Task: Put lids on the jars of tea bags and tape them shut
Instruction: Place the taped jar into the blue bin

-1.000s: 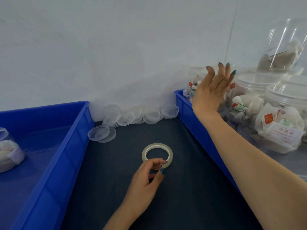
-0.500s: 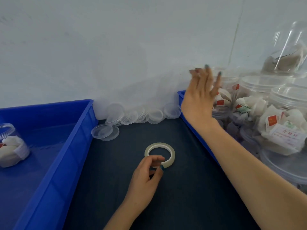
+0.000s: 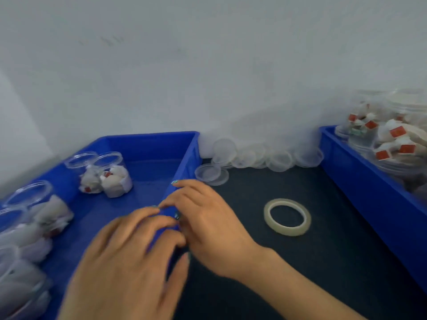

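Note:
My left hand (image 3: pixel 129 257) lies with fairly straight fingers across the right wall of the left blue bin (image 3: pixel 187 155). My right hand (image 3: pixel 208 222) meets it there with bent fingers, tips on the same rim. Both are blurred, and no object shows between them. A roll of clear tape (image 3: pixel 287 229) lies flat on the dark mat (image 3: pixel 277 269), to the right of my right hand and untouched. Clear lids (image 3: pixel 209 173) lie loose by the bin corner. Two lidded jars of tea bags (image 3: pixel 115 176) stand inside the left bin.
More clear lids (image 3: pixel 277 158) are piled along the white wall at the back. Several other jars (image 3: pixel 39 211) fill the left bin's near side. A second blue bin (image 3: pixel 369 188) on the right holds open jars of tea bags (image 3: pixel 392 139).
The view has swung left. My right hand left the jars in the right bin and crossed to the left bin's wall. My left hand let go of the tape roll and joined it.

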A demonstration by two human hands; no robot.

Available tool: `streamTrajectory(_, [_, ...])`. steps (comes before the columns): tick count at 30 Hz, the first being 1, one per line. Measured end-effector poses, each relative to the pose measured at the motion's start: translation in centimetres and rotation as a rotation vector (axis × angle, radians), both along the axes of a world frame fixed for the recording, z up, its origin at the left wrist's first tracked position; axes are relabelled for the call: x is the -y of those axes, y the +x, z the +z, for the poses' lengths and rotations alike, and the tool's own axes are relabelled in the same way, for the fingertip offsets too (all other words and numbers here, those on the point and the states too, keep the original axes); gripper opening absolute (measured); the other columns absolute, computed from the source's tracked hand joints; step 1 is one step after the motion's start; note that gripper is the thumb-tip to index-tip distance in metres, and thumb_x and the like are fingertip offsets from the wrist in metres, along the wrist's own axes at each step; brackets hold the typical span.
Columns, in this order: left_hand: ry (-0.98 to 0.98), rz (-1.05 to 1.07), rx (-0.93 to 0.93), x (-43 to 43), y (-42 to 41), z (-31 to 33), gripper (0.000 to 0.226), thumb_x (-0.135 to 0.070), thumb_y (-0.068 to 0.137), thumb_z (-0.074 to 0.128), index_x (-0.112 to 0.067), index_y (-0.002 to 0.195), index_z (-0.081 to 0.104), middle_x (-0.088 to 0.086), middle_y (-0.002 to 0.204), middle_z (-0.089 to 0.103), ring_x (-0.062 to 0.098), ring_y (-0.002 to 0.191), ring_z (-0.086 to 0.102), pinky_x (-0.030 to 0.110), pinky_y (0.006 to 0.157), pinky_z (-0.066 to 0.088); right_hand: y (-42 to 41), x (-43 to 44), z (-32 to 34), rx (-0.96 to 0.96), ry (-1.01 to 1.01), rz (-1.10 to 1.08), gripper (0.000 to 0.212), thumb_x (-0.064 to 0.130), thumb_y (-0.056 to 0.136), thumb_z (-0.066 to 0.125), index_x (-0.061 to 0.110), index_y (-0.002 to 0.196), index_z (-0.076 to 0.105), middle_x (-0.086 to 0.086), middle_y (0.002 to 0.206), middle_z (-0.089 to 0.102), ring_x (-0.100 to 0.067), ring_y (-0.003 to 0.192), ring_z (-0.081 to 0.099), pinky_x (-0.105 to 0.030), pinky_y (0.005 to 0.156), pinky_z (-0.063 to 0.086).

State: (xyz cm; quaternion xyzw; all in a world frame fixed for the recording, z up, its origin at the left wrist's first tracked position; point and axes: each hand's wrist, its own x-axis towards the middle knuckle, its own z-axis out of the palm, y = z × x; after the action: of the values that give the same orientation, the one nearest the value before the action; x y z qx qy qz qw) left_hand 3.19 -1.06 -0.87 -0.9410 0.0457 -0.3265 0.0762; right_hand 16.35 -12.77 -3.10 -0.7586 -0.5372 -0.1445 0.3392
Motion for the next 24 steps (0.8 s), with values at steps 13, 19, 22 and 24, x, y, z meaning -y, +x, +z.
streamTrajectory(13, [-0.116, 0.847, -0.606, -22.0, -2.0, 2.1, 0.069, -0.054, 0.098, 0.05, -0.026, 0.156, 0.027, 0.008, 0.162, 0.027, 0.029, 0.147, 0.03, 0.039, 0.116, 0.029, -6.6, -15.2, 0.8, 0.08, -0.155, 0.261, 0.037, 0.014, 0.097, 0.055, 0.006, 0.133, 0.056, -0.011, 0.133, 0.058, -0.026, 0.125, 0.047, -0.035, 0.108, 0.031])
streamTrajectory(19, [-0.355, 0.697, -0.587, -21.9, -3.2, 1.6, 0.049, -0.044, 0.105, 0.035, -0.021, 0.147, 0.046, 0.004, 0.151, 0.047, 0.022, 0.138, 0.043, 0.041, 0.114, 0.033, -6.3, -15.6, -0.2, 0.173, -0.277, 0.238, 0.041, 0.033, 0.102, 0.051, 0.008, 0.134, 0.054, -0.008, 0.138, 0.055, -0.022, 0.129, 0.044, -0.035, 0.112, 0.03])
streamTrajectory(22, [-0.243, 0.728, -0.499, -21.1, -5.8, 2.8, 0.07, -0.068, 0.09, 0.029, -0.032, 0.149, 0.042, -0.005, 0.153, 0.044, 0.019, 0.14, 0.039, 0.041, 0.115, 0.035, -6.5, -15.4, -0.5, 0.198, -0.272, 0.248, 0.051, 0.042, 0.102, 0.051, 0.009, 0.14, 0.05, -0.007, 0.145, 0.051, -0.021, 0.136, 0.039, -0.034, 0.119, 0.022])
streamTrajectory(24, [-0.24, 0.708, -0.507, -20.1, -7.8, 2.9, 0.081, -0.08, 0.077, 0.024, -0.04, 0.144, 0.045, -0.012, 0.15, 0.045, 0.013, 0.136, 0.044, 0.038, 0.112, 0.039, -6.6, -15.4, -0.5, 0.179, -0.239, 0.274, 0.055, 0.042, 0.101, 0.053, 0.008, 0.144, 0.046, -0.007, 0.149, 0.048, -0.022, 0.139, 0.036, -0.036, 0.121, 0.02])
